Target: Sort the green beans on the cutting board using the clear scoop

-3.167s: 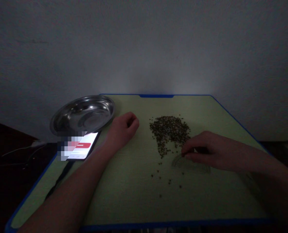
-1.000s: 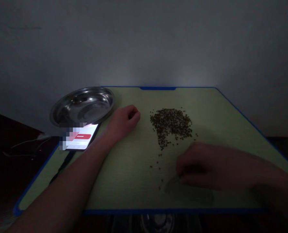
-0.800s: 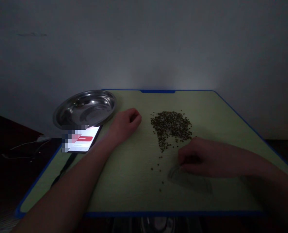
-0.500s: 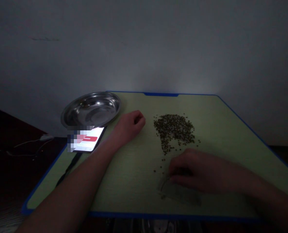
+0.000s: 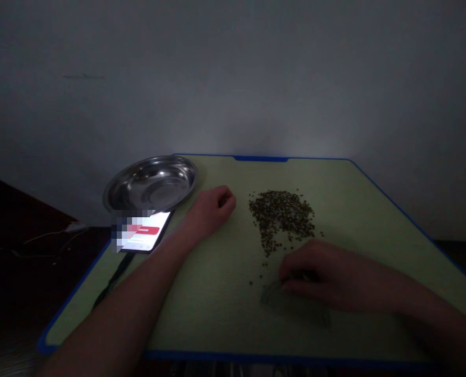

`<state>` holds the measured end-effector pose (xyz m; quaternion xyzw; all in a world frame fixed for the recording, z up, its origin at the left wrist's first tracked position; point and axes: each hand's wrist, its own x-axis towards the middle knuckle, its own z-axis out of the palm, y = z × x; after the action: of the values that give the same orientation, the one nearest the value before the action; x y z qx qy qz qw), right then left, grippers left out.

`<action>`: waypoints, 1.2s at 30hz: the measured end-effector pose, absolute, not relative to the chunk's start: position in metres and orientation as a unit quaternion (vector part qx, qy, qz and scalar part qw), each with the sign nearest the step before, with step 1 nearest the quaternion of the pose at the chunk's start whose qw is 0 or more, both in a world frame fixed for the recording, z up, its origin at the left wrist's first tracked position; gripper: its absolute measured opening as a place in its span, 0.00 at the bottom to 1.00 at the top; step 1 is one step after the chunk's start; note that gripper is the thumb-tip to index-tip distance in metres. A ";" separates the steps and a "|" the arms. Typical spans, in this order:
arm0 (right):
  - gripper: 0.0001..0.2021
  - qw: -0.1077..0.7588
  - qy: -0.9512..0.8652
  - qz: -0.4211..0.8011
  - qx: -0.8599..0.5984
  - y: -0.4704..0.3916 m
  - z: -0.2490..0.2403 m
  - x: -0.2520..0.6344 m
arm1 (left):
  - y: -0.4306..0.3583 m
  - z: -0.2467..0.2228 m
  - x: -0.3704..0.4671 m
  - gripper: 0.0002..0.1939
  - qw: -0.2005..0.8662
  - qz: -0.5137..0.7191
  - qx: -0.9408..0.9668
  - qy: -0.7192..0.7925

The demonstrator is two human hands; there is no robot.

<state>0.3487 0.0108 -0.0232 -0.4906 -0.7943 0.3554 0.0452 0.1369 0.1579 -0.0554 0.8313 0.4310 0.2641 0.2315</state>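
My left hand (image 5: 215, 205) rests on the pale green table (image 5: 217, 324), its fingers curled closed; whatever they hold, if anything, is hidden. To its right lies a spread pile of small dark beans or seeds (image 5: 282, 209), with a few loose ones trailing toward me. My right hand (image 5: 309, 269) is just below the pile, thumb and fingers closed on the edge of a clear, see-through thing (image 5: 296, 306), perhaps a bag or container. Its shape is hard to make out in the dim light.
A shiny steel basin (image 5: 154, 183) stands at the back left. A lit phone (image 5: 144, 235) lies in front of it, with a dark strap (image 5: 115, 277) beside my left forearm. Behind the blue-edged table rises a plain wall (image 5: 233, 78).
The whole view has shifted slightly, with the table lower in the picture. My right hand and the clear thing have moved a little to the right. My left hand keeps its place on the table.
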 end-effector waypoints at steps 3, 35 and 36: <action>0.09 0.042 -0.791 0.351 -0.500 0.019 -0.028 0.356 | 0.157 -0.055 0.136 0.09 0.228 0.259 0.832 0.435; 0.12 0.069 -0.767 0.295 -0.566 0.037 -0.034 0.378 | 0.161 -0.066 0.134 0.10 0.228 0.264 0.842 0.412; 0.12 0.068 -0.766 0.291 -0.570 0.038 -0.034 0.379 | 0.161 -0.066 0.134 0.10 0.228 0.264 0.842 0.411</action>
<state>0.3793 0.0382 -0.0340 -0.5695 -0.7659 0.2907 0.0678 0.1339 0.1614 -0.0660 0.8423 0.4111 0.2640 0.2276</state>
